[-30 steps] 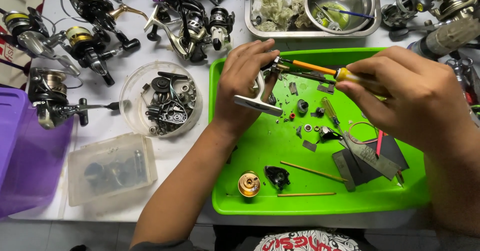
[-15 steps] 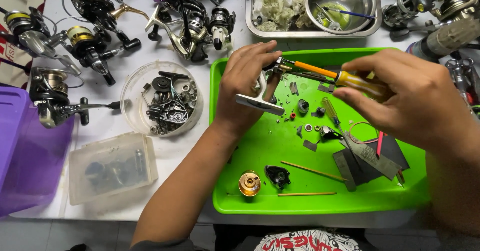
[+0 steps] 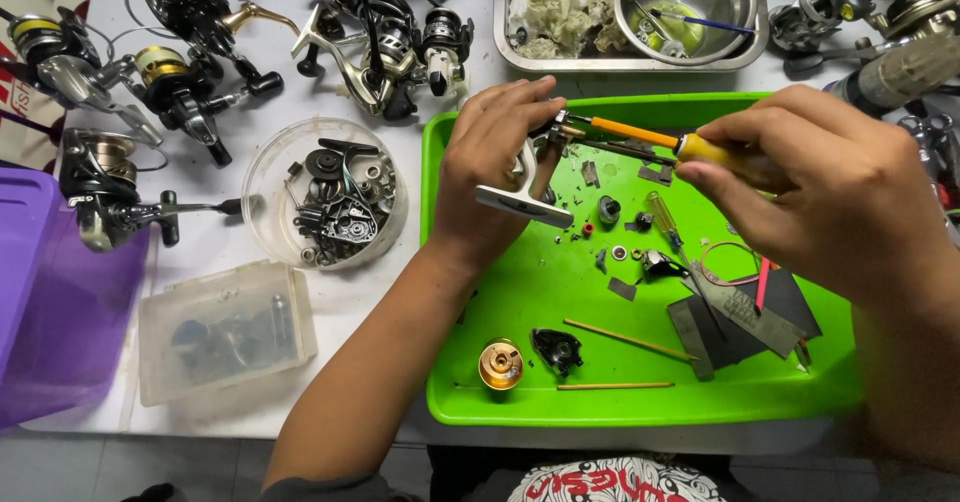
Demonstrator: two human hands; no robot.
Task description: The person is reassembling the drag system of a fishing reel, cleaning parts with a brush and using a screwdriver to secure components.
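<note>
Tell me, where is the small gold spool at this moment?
In the head view, the gold spool lies near the front left corner of the green tray, just left of a small black part and below the left hand.

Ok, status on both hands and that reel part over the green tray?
Left hand grips reel body. Right hand holds yellow screwdriver, tip at reel. Green tray below, loose small parts scattered.

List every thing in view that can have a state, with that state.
left hand: gripping the reel body
reel body: held above the green tray
right hand: holding the screwdriver
screwdriver: level, tip at the reel body
green tray: strewn with small parts
gold spool: loose on the tray
round clear tub: uncovered, holding parts
</note>
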